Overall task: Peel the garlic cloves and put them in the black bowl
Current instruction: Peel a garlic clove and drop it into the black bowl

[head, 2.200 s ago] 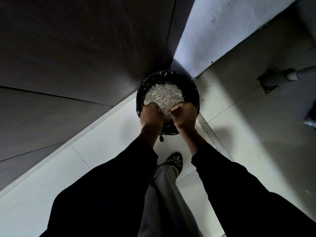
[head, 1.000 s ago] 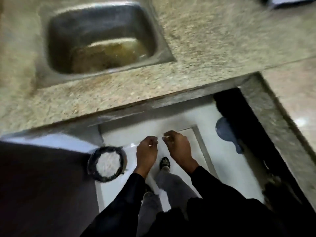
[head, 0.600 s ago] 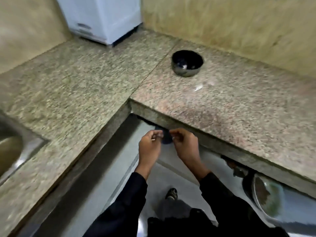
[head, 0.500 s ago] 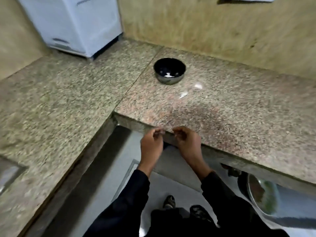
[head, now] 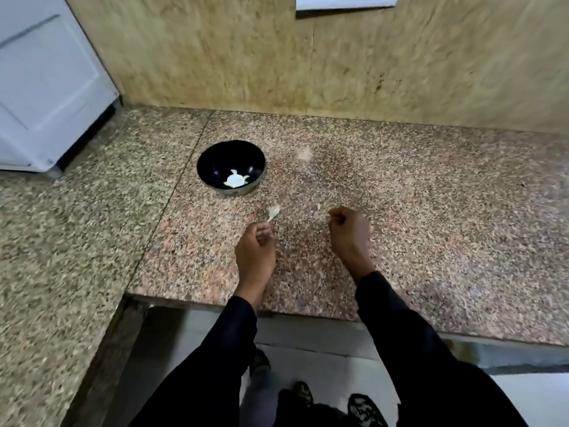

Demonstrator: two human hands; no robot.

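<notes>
The black bowl [head: 215, 158] stands on the granite counter [head: 431, 226], with pale peeled garlic [head: 235, 180] in its bottom. My left hand [head: 255, 254] hovers in front of the bowl and pinches the thin end of a whitish garlic clove [head: 273, 211], which points toward the bowl. To its right, my right hand [head: 349, 234] is held over the counter with fingers curled, and nothing shows between them. A blurred pale clove or skin [head: 304, 154] lies on the counter to the right of the bowl.
A white appliance [head: 46, 87] stands at the back left corner. A tan wall [head: 338, 63] closes the counter's far side. The counter's front edge [head: 308, 315] runs just under my forearms, and the counter wraps round to the left. A tiny skin scrap [head: 320, 207] lies near my right hand.
I turned from the bin on the floor, past the sink, to the counter with the bowl. Both hands rose over the counter and moved apart, the left still pinching a pale piece.
</notes>
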